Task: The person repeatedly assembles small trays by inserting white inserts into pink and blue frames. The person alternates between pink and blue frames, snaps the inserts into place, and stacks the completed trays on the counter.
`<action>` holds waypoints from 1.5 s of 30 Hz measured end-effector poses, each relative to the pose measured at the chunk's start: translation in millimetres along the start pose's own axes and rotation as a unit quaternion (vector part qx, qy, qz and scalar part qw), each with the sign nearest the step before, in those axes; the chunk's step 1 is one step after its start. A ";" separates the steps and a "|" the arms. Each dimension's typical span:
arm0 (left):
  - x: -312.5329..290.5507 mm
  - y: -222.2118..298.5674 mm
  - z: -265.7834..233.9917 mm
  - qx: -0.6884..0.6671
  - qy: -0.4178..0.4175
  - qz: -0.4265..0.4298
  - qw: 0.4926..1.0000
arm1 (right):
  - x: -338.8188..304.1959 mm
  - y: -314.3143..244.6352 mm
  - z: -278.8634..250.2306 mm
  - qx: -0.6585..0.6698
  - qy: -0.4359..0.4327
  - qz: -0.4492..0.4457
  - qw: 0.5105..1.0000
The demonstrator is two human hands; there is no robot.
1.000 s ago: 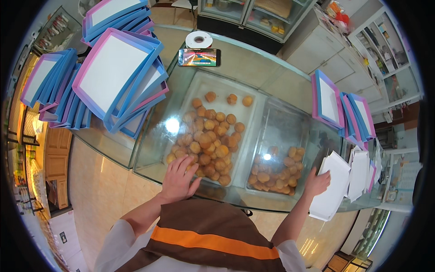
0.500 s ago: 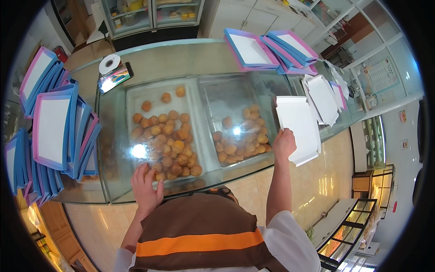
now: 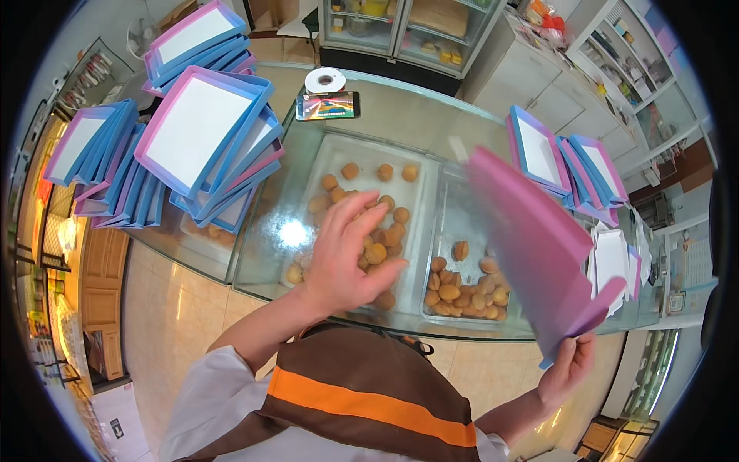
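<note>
My right hand pinches the lower corner of a pink cardboard box blank with cut flaps. The blank stands tilted over the right part of the glass counter, its upper part smeared by motion. Fingers spread and holding nothing, my left hand is raised over the left side of the counter. Beneath the glass, partly hidden by that hand, is a white tray of round brown pastries. A clear tray beside it holds more brown pastries, partly behind the blank.
Folded pink and blue box trays are piled at the left. More box trays stand at the back right, with flat white blanks nearer. A phone and a ribbon roll lie at the back edge.
My right hand has lifted the blank off the counter and turned it so its pink side shows. My left hand has risen from the front edge. The view has swung left.
</note>
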State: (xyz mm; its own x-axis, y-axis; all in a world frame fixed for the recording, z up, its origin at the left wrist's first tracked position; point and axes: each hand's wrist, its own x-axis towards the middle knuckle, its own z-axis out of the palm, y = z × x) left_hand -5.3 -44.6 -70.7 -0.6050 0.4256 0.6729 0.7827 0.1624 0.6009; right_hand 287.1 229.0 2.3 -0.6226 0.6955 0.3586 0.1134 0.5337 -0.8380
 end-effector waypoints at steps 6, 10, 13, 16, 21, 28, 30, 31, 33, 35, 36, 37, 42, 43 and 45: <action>32.8 23.7 -29.3 -0.057 0.119 -0.040 0.990 | 9.9 25.8 31.0 0.286 -0.081 -0.014 0.955; 21.6 13.8 -29.4 -0.339 0.123 -0.253 0.898 | 17.4 51.3 66.7 0.329 -0.126 0.018 0.936; 18.8 7.2 -34.0 -0.325 0.126 -0.284 0.893 | 19.7 54.0 95.5 0.265 -0.125 0.060 0.954; 13.1 1.3 -43.5 -0.320 0.113 -0.291 0.895 | 23.2 41.5 121.1 0.214 -0.086 0.087 0.969; 10.9 -2.0 -44.4 -0.302 0.126 -0.284 0.901 | 31.6 42.0 126.9 0.230 -0.115 0.083 0.963; 9.1 8.0 -38.9 -0.382 0.070 -0.293 0.874 | 34.3 24.2 148.0 0.193 -0.004 0.016 0.981; 4.1 13.7 -40.4 -0.425 -0.003 -0.234 0.874 | 28.1 10.8 143.2 0.187 -0.023 0.022 0.982; 1.7 15.2 -41.4 -0.427 -0.061 -0.173 0.885 | 23.2 -2.2 143.3 0.149 -0.060 0.031 0.987; 4.0 17.8 -44.9 -0.425 -0.149 -0.087 0.889 | 12.4 -1.4 142.1 0.258 -0.108 0.048 0.959; 10.1 21.7 -53.5 -0.411 -0.204 -0.043 0.887 | 9.6 -6.4 137.5 0.311 -0.097 0.050 0.944; 9.1 23.6 -47.3 -0.332 -0.105 -0.056 0.936 | 10.9 -12.4 134.6 0.312 -0.077 0.042 0.946; 6.4 28.1 -35.2 -0.248 -0.003 -0.068 0.966 | 11.7 -15.8 133.7 0.313 -0.057 0.034 0.948; -5.1 51.6 -35.3 -0.193 -0.034 -0.241 0.950 | 4.7 -14.1 147.8 0.275 0.006 0.047 0.960; -6.0 55.1 -37.5 -0.237 -0.054 -0.264 0.933 | 3.9 -11.9 148.5 0.251 0.005 0.045 0.967; -11.2 61.8 -43.6 -0.324 -0.089 -0.316 0.887 | 0.0 -13.2 131.8 0.287 -0.061 0.133 0.947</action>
